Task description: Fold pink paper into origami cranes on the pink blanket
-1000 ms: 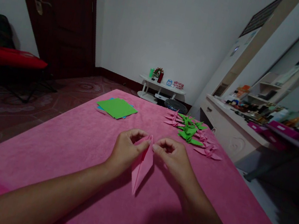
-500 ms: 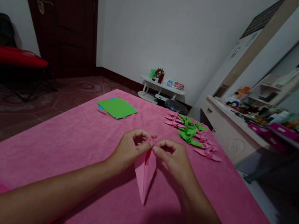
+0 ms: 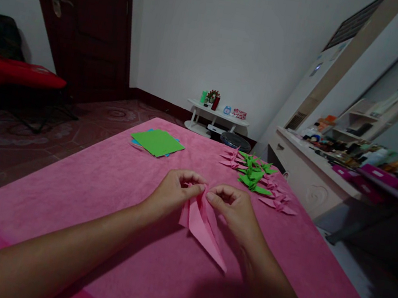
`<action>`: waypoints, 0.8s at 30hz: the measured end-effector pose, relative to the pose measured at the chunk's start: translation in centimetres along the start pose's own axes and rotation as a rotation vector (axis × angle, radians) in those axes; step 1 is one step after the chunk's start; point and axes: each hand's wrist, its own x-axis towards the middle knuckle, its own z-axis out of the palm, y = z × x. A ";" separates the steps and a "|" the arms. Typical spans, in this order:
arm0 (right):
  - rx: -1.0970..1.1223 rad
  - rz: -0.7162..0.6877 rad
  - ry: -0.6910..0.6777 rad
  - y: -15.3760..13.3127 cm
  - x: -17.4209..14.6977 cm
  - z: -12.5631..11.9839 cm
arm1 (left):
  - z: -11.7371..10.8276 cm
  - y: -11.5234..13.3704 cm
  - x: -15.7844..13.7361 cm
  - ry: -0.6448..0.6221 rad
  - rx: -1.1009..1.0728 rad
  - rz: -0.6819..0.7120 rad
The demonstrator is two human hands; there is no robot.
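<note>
A partly folded pink origami paper (image 3: 206, 230) hangs between my two hands over the pink cloth (image 3: 95, 213), its long point slanting down to the right. My left hand (image 3: 175, 191) pinches its upper end between thumb and fingers. Close beside it, my right hand (image 3: 230, 203) also pinches the paper near the top, thumb against forefinger. The fingers partly hide the upper folds. Beyond the right hand lie several finished origami cranes, among them a green crane (image 3: 253, 179) and a pink crane (image 3: 277, 204).
A stack of square paper (image 3: 158, 142), green on top with blue beneath, lies at the far left of the cloth. Behind stands a white shelf (image 3: 218, 113) with small items. A dresser (image 3: 308, 163) crowded with bottles is on the right, a red chair (image 3: 15, 73) on the left.
The lower point of the pink paper has swung to the right, and a second flap shows at its left. Both hands keep their pinch; the view has shifted slightly.
</note>
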 end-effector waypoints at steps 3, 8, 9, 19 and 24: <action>-0.016 -0.015 0.009 0.0 0.0 0.0 | -0.2 -0.2 0.1 -0.017 -0.061 -0.048; 0.033 0.011 0.016 0.3 0.1 0.1 | -0.3 0.1 0.1 -0.033 -0.089 -0.110; 0.062 0.028 0.016 0.5 0.0 0.1 | -0.3 0.2 0.1 -0.034 -0.088 -0.116; 0.273 0.216 -0.005 0.9 -0.2 0.2 | -0.2 0.5 0.1 -0.051 0.044 -0.060; 0.288 0.248 0.016 0.5 -0.3 0.3 | -0.2 0.6 0.0 -0.052 0.059 -0.055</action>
